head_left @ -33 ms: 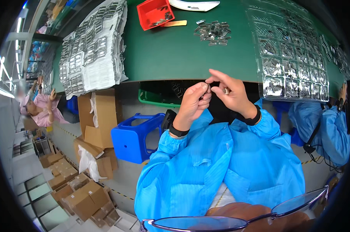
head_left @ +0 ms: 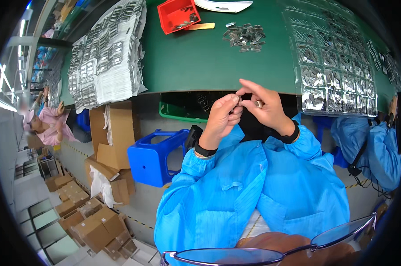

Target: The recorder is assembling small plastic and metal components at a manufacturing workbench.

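Just in front of the table's near edge, my two hands meet at the fingertips. My left hand is closed in a pinch, its other fingers curled in, around a small dark metal piece that is mostly hidden. From the other side, my right hand reaches the same piece with thumb and a fingertip, while another finger points away to the left. A ring is on that hand. Farther off on the green table lies a loose pile of small shiny metal pieces.
A red bin holding a few pieces stands beside a yellowish strip. Stacked white trays of metal parts lie left, a clear compartment tray right. A blue stool, cardboard box and green crate are below. People work on both sides.
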`<state>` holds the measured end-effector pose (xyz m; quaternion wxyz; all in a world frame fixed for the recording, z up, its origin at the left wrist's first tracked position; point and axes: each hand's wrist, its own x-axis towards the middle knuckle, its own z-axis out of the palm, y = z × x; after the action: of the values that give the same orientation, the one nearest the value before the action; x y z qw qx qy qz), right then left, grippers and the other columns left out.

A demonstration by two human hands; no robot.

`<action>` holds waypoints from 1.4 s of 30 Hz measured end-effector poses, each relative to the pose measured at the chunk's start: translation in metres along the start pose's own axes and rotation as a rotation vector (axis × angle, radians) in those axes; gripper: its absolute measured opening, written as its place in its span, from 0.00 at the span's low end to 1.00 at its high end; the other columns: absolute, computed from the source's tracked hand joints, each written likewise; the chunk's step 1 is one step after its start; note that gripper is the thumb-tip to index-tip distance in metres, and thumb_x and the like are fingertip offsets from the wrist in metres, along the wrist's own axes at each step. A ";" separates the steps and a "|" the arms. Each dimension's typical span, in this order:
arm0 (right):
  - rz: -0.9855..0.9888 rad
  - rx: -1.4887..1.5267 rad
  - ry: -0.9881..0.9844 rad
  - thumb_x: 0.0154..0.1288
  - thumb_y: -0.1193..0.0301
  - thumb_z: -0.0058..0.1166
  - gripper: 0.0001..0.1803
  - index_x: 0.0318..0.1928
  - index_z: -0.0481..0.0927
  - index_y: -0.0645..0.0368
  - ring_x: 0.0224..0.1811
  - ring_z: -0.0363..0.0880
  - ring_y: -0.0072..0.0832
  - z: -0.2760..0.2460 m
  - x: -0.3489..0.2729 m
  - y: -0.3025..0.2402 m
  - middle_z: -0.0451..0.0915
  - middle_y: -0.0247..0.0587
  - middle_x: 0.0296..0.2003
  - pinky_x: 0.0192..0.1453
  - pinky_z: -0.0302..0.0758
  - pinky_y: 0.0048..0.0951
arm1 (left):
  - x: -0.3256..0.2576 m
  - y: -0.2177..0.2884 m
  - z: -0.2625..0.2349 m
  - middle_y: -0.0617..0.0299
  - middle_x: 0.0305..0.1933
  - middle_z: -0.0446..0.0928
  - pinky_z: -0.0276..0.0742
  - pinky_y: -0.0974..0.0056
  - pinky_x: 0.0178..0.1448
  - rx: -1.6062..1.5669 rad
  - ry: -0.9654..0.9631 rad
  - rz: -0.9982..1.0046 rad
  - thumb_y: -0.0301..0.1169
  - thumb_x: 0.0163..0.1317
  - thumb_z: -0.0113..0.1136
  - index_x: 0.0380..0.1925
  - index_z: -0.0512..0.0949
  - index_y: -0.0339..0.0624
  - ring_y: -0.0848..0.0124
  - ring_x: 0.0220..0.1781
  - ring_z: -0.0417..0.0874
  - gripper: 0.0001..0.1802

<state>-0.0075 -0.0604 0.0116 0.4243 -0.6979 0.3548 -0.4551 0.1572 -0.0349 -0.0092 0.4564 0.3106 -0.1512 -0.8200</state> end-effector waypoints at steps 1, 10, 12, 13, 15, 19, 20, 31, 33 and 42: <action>0.045 -0.048 -0.034 0.54 0.82 0.58 0.27 0.57 0.73 0.58 0.25 0.70 0.19 0.000 0.000 0.000 0.81 0.38 0.37 0.29 0.68 0.19 | -0.001 -0.001 -0.002 0.66 0.23 0.66 0.51 0.82 0.16 0.013 -0.003 0.010 0.34 0.68 0.50 0.32 0.70 0.40 0.86 0.17 0.57 0.09; 0.171 0.117 0.106 0.56 0.77 0.58 0.23 0.54 0.74 0.59 0.27 0.72 0.18 0.005 -0.003 0.007 0.80 0.36 0.33 0.33 0.68 0.20 | -0.006 -0.003 -0.002 0.66 0.23 0.65 0.48 0.81 0.17 0.051 -0.081 0.035 0.35 0.68 0.48 0.31 0.69 0.39 0.86 0.16 0.57 0.11; 0.108 -0.020 0.009 0.58 0.75 0.57 0.21 0.54 0.75 0.60 0.29 0.75 0.24 -0.008 -0.001 -0.005 0.80 0.39 0.34 0.35 0.70 0.23 | -0.006 -0.003 -0.004 0.66 0.22 0.65 0.48 0.81 0.17 0.050 -0.068 0.041 0.35 0.69 0.48 0.31 0.69 0.39 0.86 0.16 0.56 0.11; 0.043 -0.159 -0.087 0.59 0.73 0.56 0.20 0.54 0.75 0.60 0.32 0.79 0.30 -0.012 0.000 -0.010 0.81 0.42 0.34 0.37 0.72 0.27 | -0.007 -0.003 -0.004 0.66 0.22 0.65 0.48 0.81 0.17 0.049 -0.059 0.048 0.35 0.69 0.47 0.32 0.69 0.39 0.86 0.16 0.56 0.11; -0.046 -0.247 -0.082 0.61 0.71 0.54 0.20 0.54 0.74 0.60 0.33 0.79 0.35 -0.009 -0.002 -0.009 0.81 0.44 0.35 0.38 0.73 0.30 | -0.007 -0.004 -0.002 0.67 0.22 0.65 0.48 0.81 0.17 0.067 -0.049 0.061 0.35 0.69 0.47 0.32 0.69 0.39 0.86 0.16 0.57 0.11; -0.117 -0.401 -0.118 0.64 0.67 0.50 0.19 0.54 0.73 0.60 0.36 0.80 0.41 -0.004 -0.007 -0.007 0.81 0.46 0.37 0.39 0.74 0.36 | -0.008 -0.005 0.004 0.67 0.22 0.65 0.49 0.80 0.17 0.108 -0.034 0.086 0.35 0.69 0.46 0.33 0.70 0.39 0.85 0.16 0.57 0.10; -0.116 -0.401 -0.117 0.64 0.67 0.50 0.19 0.54 0.73 0.60 0.36 0.80 0.41 -0.004 -0.007 -0.007 0.81 0.46 0.37 0.39 0.74 0.36 | -0.008 -0.005 0.003 0.67 0.22 0.65 0.49 0.80 0.17 0.109 -0.034 0.085 0.35 0.69 0.46 0.33 0.70 0.39 0.85 0.16 0.57 0.10; -0.091 -0.369 -0.190 0.62 0.68 0.52 0.20 0.55 0.74 0.54 0.30 0.80 0.36 -0.006 -0.004 -0.009 0.82 0.39 0.31 0.34 0.73 0.34 | -0.011 -0.005 0.004 0.69 0.23 0.65 0.50 0.80 0.18 0.153 -0.062 0.121 0.34 0.70 0.44 0.34 0.70 0.40 0.87 0.17 0.57 0.10; -0.099 -0.366 -0.188 0.62 0.68 0.52 0.19 0.55 0.75 0.54 0.31 0.80 0.36 -0.005 -0.005 -0.007 0.82 0.39 0.32 0.34 0.73 0.34 | -0.011 -0.005 0.003 0.69 0.23 0.65 0.50 0.80 0.18 0.156 -0.069 0.123 0.35 0.71 0.45 0.34 0.70 0.40 0.86 0.17 0.57 0.10; -0.071 -0.234 -0.076 0.59 0.72 0.55 0.16 0.49 0.79 0.58 0.35 0.81 0.35 -0.006 -0.001 -0.002 0.82 0.43 0.35 0.39 0.74 0.31 | -0.010 -0.002 0.005 0.69 0.22 0.63 0.50 0.80 0.17 0.144 -0.096 0.116 0.34 0.70 0.43 0.29 0.67 0.41 0.86 0.16 0.56 0.12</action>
<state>-0.0132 -0.0606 0.0142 0.3366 -0.7714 0.3643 -0.3986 0.1564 -0.0252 -0.0026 0.4720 0.2937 -0.2492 -0.7930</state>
